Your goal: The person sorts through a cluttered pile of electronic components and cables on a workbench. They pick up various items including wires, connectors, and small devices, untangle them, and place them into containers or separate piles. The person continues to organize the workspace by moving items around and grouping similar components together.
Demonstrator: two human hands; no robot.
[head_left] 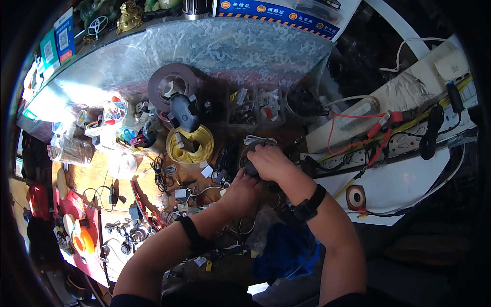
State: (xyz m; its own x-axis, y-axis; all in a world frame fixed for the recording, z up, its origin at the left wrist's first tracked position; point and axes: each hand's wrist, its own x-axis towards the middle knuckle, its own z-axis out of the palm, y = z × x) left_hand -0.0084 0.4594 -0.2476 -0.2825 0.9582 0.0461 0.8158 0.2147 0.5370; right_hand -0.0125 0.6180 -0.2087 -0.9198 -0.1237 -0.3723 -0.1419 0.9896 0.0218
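Observation:
Both of my hands meet over the cluttered wooden bench, right of its middle. My right hand (pixel 273 162) is closed from above, its fingers bent over a small black block (pixel 251 169) whose kind I cannot make out. From the left, my left hand (pixel 239 192) presses its fingers against that same block. Behind them shows part of a dark round thing, mostly covered by the right hand. A coil of yellow wire (pixel 205 147) lies to the left, and a black clamp-like device (pixel 185 112) stands behind it. Each forearm wears a black strap.
A wide roll of brown tape (pixel 157 84) stands at the back, beside clear boxes of small parts (pixel 268 105). Loose cables (pixel 162 174) cover the bench's left. At right are a white power strip (pixel 409 87), red test leads (pixel 378 132) and a small speaker (pixel 356 197). A blue cloth (pixel 284 253) lies near me.

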